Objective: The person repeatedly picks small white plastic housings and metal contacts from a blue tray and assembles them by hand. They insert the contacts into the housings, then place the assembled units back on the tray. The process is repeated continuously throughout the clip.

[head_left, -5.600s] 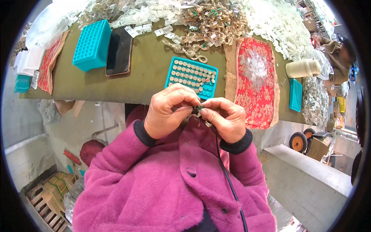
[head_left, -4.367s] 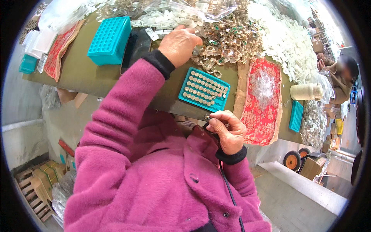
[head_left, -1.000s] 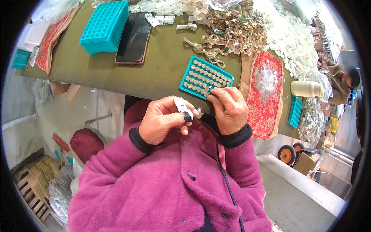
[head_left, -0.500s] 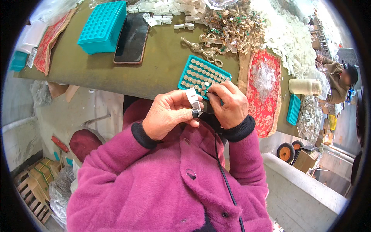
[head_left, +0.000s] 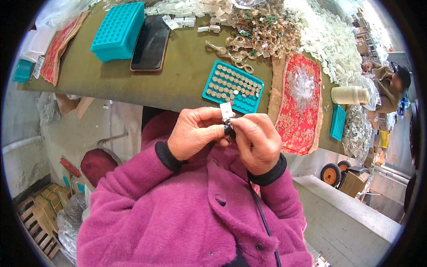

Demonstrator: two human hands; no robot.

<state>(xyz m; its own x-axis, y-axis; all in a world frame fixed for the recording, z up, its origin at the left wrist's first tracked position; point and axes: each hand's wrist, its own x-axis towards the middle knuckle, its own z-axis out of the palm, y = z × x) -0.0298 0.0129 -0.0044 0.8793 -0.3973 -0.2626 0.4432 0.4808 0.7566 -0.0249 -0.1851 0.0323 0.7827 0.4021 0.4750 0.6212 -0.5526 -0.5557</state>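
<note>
In the head view the left hand (head_left: 195,138) and the right hand (head_left: 255,142) meet just in front of the chest, fingertips pressed together around a small dark piece (head_left: 228,130) with a white tag (head_left: 226,110) standing up out of the pinch. Both grips are narrow and closed: the left thumb and forefinger clamp the piece from its left, the right fingertips close on it from the right, so piece and tag lie right inside the shared pinch, tag uppermost. The piece is too small and too covered by fingers to say what it is. By the look of it, the step in hand is fitting or fixing the tag to the piece, and it seems partway, the tag seated but the fingers not released. The next move would call for a steady pinch from one hand while the other works, with little force, since the piece is tiny and could slip down into the lap. Just beyond the grip, on the green table (head_left: 178,84), lies a teal tray (head_left: 232,86) with rows of small round pieces. Farther beyond and to the left of the grip are a dark phone (head_left: 150,43) and a teal block with holes (head_left: 117,31); beyond and to the right, a red patterned cloth (head_left: 299,107) and a heap of metal trinkets (head_left: 262,26).
</note>
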